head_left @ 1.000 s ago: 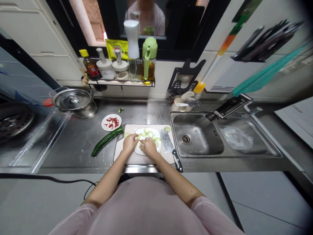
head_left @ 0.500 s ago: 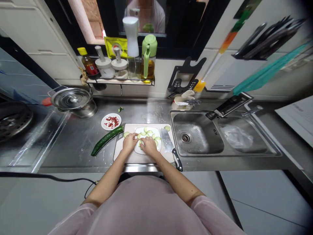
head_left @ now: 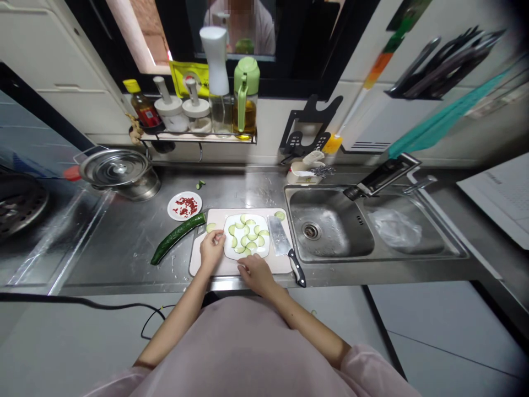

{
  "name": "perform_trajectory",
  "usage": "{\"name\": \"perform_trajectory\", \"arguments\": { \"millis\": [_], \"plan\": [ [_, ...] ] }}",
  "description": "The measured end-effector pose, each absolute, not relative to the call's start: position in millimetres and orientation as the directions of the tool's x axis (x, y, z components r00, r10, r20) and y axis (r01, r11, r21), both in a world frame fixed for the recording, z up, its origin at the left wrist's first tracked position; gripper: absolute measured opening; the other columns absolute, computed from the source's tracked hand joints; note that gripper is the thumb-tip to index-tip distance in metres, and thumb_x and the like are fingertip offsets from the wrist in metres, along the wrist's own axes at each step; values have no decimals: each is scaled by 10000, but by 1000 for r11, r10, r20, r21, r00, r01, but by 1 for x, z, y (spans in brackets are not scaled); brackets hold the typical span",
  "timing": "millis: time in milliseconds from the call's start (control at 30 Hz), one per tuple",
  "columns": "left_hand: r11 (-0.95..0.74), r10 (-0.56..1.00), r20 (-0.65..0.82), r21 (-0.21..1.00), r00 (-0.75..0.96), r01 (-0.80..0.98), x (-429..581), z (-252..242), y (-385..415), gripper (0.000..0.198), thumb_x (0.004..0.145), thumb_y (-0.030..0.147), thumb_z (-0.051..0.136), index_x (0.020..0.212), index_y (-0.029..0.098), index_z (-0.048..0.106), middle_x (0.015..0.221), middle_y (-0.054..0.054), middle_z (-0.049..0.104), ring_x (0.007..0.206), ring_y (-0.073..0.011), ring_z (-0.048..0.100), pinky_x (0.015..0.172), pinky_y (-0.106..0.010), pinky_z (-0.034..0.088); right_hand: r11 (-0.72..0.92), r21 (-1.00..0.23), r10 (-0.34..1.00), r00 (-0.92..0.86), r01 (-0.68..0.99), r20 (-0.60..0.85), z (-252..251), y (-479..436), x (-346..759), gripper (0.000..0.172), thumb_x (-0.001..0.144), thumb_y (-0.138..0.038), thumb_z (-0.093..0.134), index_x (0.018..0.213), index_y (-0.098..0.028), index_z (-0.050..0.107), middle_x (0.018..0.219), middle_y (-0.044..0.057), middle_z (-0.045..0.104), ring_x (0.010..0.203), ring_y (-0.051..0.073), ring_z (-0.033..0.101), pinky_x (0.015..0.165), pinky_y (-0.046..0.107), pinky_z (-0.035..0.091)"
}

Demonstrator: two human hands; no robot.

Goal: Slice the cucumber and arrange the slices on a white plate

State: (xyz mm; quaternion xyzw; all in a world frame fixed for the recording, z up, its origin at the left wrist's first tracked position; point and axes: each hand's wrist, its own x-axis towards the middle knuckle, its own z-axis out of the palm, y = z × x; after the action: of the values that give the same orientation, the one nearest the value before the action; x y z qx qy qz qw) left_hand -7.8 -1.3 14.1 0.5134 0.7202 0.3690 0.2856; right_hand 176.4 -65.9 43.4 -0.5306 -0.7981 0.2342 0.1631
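Observation:
A square white plate [head_left: 229, 252] lies on a pale cutting board [head_left: 198, 264]. Half-moon cucumber slices [head_left: 252, 245] form a curved pattern with a ring on the plate. At the plate's left edge is my left hand [head_left: 211, 251], its fingers loosely bent and nothing visible in them. My right hand [head_left: 257, 273] hovers by the front edge, fingers loosely curled and slightly apart, also holding nothing that shows. A cleaver [head_left: 281, 237] with a black handle rests on the board's right side. Loose cucumber pieces lie at the board's upper left and upper right corners.
A whole cucumber [head_left: 176, 238] lies left of the board, below a small plate [head_left: 170, 212] of chopped red bits. A lidded steel pot [head_left: 142, 184] stands farther left. The double sink [head_left: 334, 220] is at the right. A rack [head_left: 198, 138] of seasonings hangs behind.
Both hands have drawn back from the slices: the left toward the plate's left edge, the right down toward its front edge. The whole slice pattern is now uncovered.

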Motion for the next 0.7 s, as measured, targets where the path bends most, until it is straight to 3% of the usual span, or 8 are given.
{"name": "perform_trajectory", "arguments": {
  "millis": [233,700],
  "plan": [
    [263,920,-83,855,-382,447,-16,4,-21,321,769,399,566,970,189,705,707,7,586,616,-127,523,631,-238,428,185,-604,963,-267,775,-47,42,-78,199,223,940,-237,489,1015,-190,693,828,52,668,834,187,549,768,289,394],
    [312,896,-72,805,-439,505,-30,-5,-34,331,778,370,538,1002,186,699,787,-25,645,689,-154,573,705,-265,469,168,-658,970,-243,734,-24,40,-91,195,219,937,-228,482,984,-194,693,900,51,708,835,182,582,798,297,427]
  ]
}}
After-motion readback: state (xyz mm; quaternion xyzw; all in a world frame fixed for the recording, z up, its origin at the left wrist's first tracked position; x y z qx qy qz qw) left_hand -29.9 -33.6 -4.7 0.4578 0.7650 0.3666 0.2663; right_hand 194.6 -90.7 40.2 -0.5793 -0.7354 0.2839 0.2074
